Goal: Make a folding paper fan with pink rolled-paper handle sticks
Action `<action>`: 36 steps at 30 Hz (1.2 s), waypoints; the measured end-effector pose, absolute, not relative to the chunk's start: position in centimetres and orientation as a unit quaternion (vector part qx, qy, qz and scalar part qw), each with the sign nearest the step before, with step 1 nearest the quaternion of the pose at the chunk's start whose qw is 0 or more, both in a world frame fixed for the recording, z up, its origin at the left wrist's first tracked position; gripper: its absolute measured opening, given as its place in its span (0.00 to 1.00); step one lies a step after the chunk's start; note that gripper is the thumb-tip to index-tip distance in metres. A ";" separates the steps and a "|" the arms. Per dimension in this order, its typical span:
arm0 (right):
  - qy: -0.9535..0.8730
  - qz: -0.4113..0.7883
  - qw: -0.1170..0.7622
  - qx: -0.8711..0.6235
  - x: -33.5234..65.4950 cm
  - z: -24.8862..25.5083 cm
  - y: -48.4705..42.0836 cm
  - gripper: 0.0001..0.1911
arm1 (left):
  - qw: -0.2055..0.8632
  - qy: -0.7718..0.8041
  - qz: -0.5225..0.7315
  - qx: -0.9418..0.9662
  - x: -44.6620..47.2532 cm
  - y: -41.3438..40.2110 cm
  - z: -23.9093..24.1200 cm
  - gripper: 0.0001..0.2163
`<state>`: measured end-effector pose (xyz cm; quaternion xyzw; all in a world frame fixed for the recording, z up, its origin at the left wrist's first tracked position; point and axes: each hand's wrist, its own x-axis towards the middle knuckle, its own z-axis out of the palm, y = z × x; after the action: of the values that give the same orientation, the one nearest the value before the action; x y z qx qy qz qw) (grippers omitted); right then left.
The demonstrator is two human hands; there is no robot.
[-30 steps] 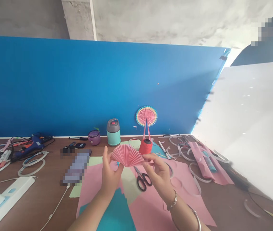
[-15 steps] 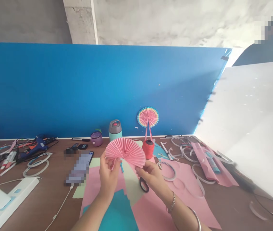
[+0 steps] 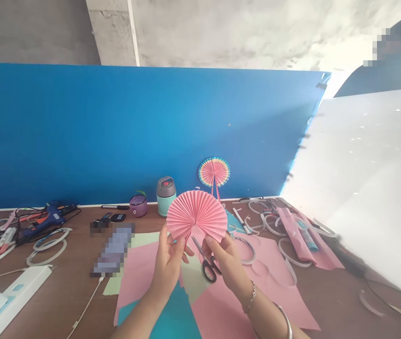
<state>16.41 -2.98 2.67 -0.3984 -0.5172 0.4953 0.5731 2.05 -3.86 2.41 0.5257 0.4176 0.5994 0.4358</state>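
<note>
I hold a pink pleated paper fan point(image 3: 196, 214) in front of me above the table, spread almost into a full circle. My left hand point(image 3: 170, 263) pinches its lower left edge, and my right hand point(image 3: 224, 261) pinches its lower right edge. Below the hands lie pink paper sheets point(image 3: 274, 278), a teal sheet point(image 3: 172, 313) and black-handled scissors point(image 3: 205, 263). A finished multicoloured paper fan point(image 3: 214, 172) on a pink stick stands against the blue board behind.
A teal flask point(image 3: 166, 195) and purple pot point(image 3: 138, 205) stand at the back. A blue glue gun point(image 3: 47, 217), tape rings point(image 3: 47, 245), a phone point(image 3: 113, 249) and a white power strip point(image 3: 10, 294) lie left. White rings and pink strips point(image 3: 292, 226) clutter the right, beside a white board point(image 3: 370, 179).
The pink fan has opened from a half circle to nearly a full circle, and both hands have drawn closer together beneath it.
</note>
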 end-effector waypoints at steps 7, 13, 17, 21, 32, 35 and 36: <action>-0.453 0.541 0.559 -0.435 16.4 2.6 -3.1 0.17 | 0.502 0.396 0.617 0.459 3.7 -4.1 2.7 0.25; -0.438 0.568 0.573 -0.396 16.9 3.1 -2.8 0.15 | 0.538 0.381 0.624 0.418 4.6 -4.0 3.1 0.29; -0.433 0.567 0.607 -0.350 17.0 3.5 -2.6 0.14 | 0.574 0.336 0.626 0.408 5.1 -3.8 3.9 0.29; -0.443 0.566 0.599 -0.353 17.1 2.9 -2.2 0.17 | 0.590 0.316 0.626 0.400 5.8 -3.4 4.0 0.29; -0.409 0.576 0.601 -0.373 16.8 1.0 -1.4 0.22 | 0.613 0.346 0.598 0.384 5.8 -2.5 1.9 0.31; -0.396 0.577 0.606 -0.378 16.6 1.0 -1.5 0.22 | 0.628 0.374 0.574 0.368 5.7 -2.7 1.4 0.29; -0.388 0.577 0.605 -0.387 16.5 0.9 -1.5 0.22 | 0.635 0.382 0.562 0.367 5.7 -2.8 1.2 0.27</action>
<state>16.53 -1.53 0.95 -0.3871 -0.3883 0.5772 0.6052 5.75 -2.78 1.20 0.3672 0.3817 0.5624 0.6349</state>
